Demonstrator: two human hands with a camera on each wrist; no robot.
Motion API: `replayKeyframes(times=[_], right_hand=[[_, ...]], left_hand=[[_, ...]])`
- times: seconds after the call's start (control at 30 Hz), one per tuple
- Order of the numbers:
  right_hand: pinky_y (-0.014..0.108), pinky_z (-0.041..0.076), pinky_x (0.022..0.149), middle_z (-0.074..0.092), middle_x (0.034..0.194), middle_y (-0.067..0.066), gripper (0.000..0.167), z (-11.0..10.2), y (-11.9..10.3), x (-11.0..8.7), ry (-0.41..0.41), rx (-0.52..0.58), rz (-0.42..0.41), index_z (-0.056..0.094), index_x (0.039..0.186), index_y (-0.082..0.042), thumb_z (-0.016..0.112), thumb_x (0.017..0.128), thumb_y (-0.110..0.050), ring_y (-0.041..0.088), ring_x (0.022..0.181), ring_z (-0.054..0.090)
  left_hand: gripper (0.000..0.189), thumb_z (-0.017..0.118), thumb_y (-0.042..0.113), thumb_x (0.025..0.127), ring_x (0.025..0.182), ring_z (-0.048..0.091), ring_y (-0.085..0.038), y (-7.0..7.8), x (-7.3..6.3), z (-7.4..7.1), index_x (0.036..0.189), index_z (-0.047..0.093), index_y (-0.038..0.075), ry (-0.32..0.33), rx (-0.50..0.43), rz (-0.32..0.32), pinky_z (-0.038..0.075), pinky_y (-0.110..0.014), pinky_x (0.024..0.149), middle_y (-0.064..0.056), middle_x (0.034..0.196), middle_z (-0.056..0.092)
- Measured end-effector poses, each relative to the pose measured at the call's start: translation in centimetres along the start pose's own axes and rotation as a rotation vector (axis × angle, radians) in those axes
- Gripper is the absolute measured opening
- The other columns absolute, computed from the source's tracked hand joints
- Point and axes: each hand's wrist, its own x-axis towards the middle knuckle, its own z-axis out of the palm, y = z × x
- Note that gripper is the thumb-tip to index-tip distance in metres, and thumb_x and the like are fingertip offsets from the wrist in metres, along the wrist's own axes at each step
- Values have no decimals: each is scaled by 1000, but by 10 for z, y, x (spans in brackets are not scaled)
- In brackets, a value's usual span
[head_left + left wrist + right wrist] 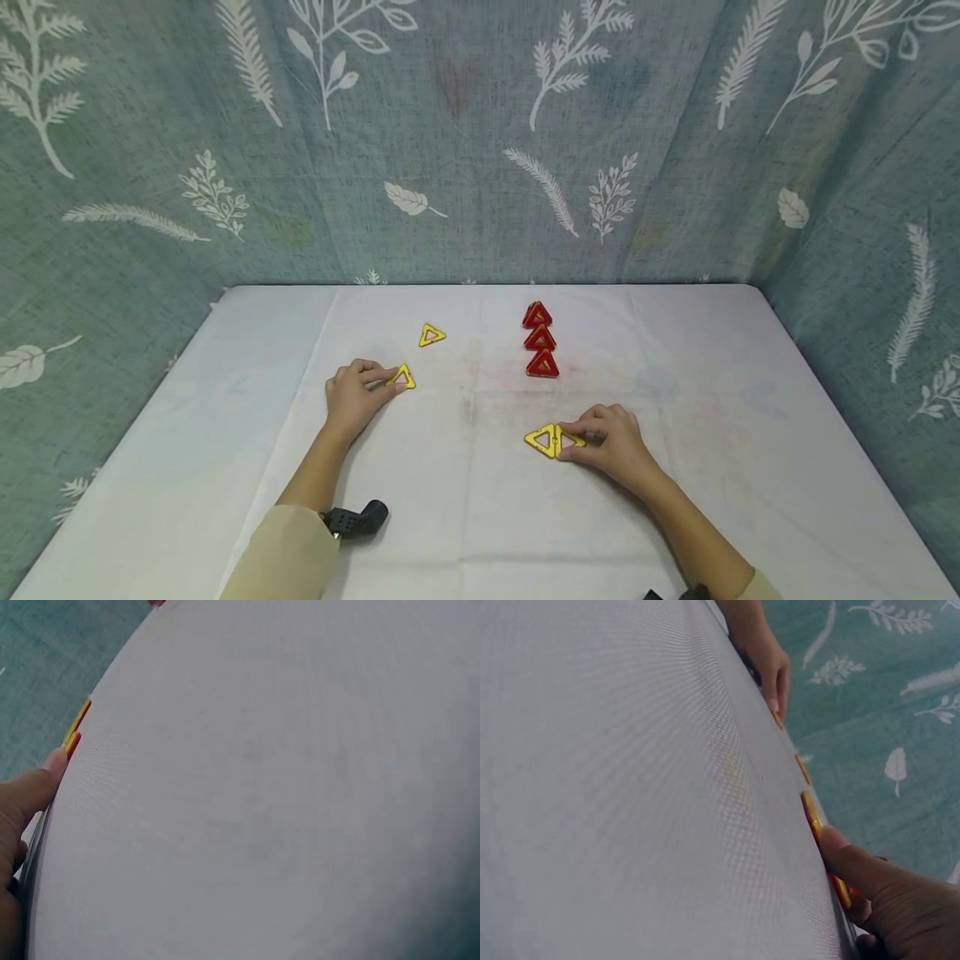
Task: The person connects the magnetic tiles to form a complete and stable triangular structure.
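Note:
In the head view my left hand (352, 402) pinches a yellow triangular magnetic tile (410, 383) at its left side, between thumb and fingers, on the white table. A second yellow triangular tile (424, 331) lies flat just beyond it, untouched. My right hand (617, 443) pinches another yellow triangular tile (578, 440), partly covered by the fingers. A matching yellow tile (531, 438) sits edge to edge against that one, on its left. The right wrist view shows the right thumb (855, 862) on the tile's edge.
Three red triangular pieces (542, 364) stand in a row toward the back of the white table (465, 533), right of centre. Leaf-patterned green cloth (465, 142) walls the back and both sides. A dark wrist device (356, 521) sits on the left arm.

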Motion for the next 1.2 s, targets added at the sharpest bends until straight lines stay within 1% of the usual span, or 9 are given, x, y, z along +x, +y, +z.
replayKeyframes(times=[0.23, 0.37, 0.5, 0.67, 0.8, 0.9, 1.03, 1.2], right_hand=[[35, 28, 76, 60, 84, -10, 42, 1, 1, 0, 4, 4, -6, 77, 100, -18, 85, 63, -37, 12, 83, 44], [35, 28, 77, 60, 83, -11, 41, 1, 1, 0, 7, 5, -13, 77, 100, -18, 86, 63, -35, 12, 83, 44], [35, 28, 77, 60, 83, -12, 41, 1, 1, 0, 9, 3, -24, 77, 100, -18, 86, 63, -34, 11, 82, 44], [36, 28, 77, 61, 84, -11, 40, 1, 1, 0, 4, -6, -30, 76, 100, -18, 85, 64, -34, 12, 82, 44], [36, 28, 77, 61, 84, -10, 41, -1, 2, 1, 7, -14, -31, 76, 100, -18, 85, 64, -35, 12, 82, 44], [36, 29, 76, 61, 84, -10, 40, -3, 2, 1, 11, -11, -33, 77, 99, -17, 85, 64, -35, 12, 83, 45], [35, 28, 76, 61, 84, -11, 40, -2, 3, 0, 10, 3, -37, 77, 99, -18, 85, 64, -35, 12, 83, 45], [34, 28, 76, 61, 83, -12, 39, 1, 3, 0, 20, 4, -57, 77, 98, -18, 85, 63, -34, 11, 81, 45]], left_hand=[[33, 79, 30, 76, 99, 45, -25, 0, -4, 3, 104, 74, 12, -63, -14, 108, 22, -47, 95, -5, 103, 58], [33, 80, 30, 73, 98, 48, -24, 0, -3, 5, 102, 75, 15, -94, -24, 147, 23, -47, 95, -3, 100, 60], [32, 81, 30, 72, 96, 49, -23, 1, -3, 4, 101, 76, 17, -145, -27, 165, 21, -46, 97, -1, 98, 62], [31, 81, 31, 72, 96, 47, -21, 5, -2, 3, 100, 76, 18, -212, -43, 181, 18, -45, 99, 1, 98, 61], [32, 81, 32, 72, 96, 46, -20, 8, 0, 4, 101, 76, 19, -232, -42, 201, 17, -46, 99, 2, 98, 60], [32, 81, 30, 72, 95, 46, -19, 11, 0, 6, 101, 76, 19, -239, -50, 203, 18, -46, 98, 3, 97, 59], [33, 81, 31, 71, 95, 45, -18, 18, -1, 10, 102, 76, 19, -282, -70, 195, 19, -45, 98, 4, 97, 59], [34, 81, 32, 71, 99, 45, -18, 30, -1, 16, 102, 76, 19, -355, -94, 226, 17, -45, 100, 6, 98, 57]])
